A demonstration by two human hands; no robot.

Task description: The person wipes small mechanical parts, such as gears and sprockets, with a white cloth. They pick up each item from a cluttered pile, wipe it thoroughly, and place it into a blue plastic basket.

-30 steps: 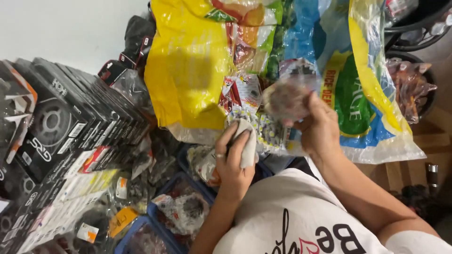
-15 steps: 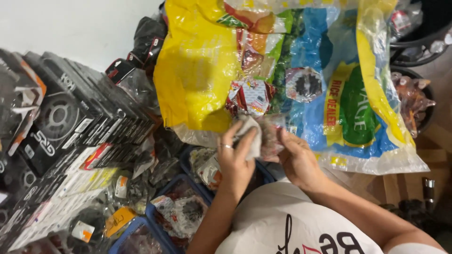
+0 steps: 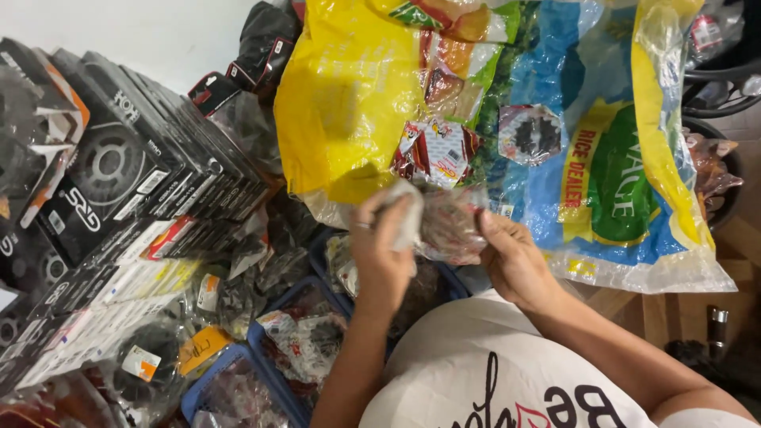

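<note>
My left hand [image 3: 379, 254] and my right hand [image 3: 514, 257] meet over a clear plastic packet [image 3: 448, 226] with a dark part inside, each gripping one side of it. The left fingers also pinch a white scrap [image 3: 409, 212] against the packet. The hands hover at the near edge of a big yellow, blue and green plastic sack [image 3: 349, 103]. On that sack lie a small clear packet holding a dark toothed ring [image 3: 529, 135] and a red and white printed packet [image 3: 436, 150].
Black cardboard boxes [image 3: 119, 174] are stacked at the left. Blue baskets [image 3: 261, 341] full of bagged parts sit below my hands. Loose clear packets [image 3: 238, 269] lie between boxes and baskets. A dark round tub [image 3: 725, 158] stands at the right, over a wooden floor [image 3: 674, 309].
My right hand was raised over the sack with a packet; that packet now lies on the sack. The hand has come down to join the left on another packet.
</note>
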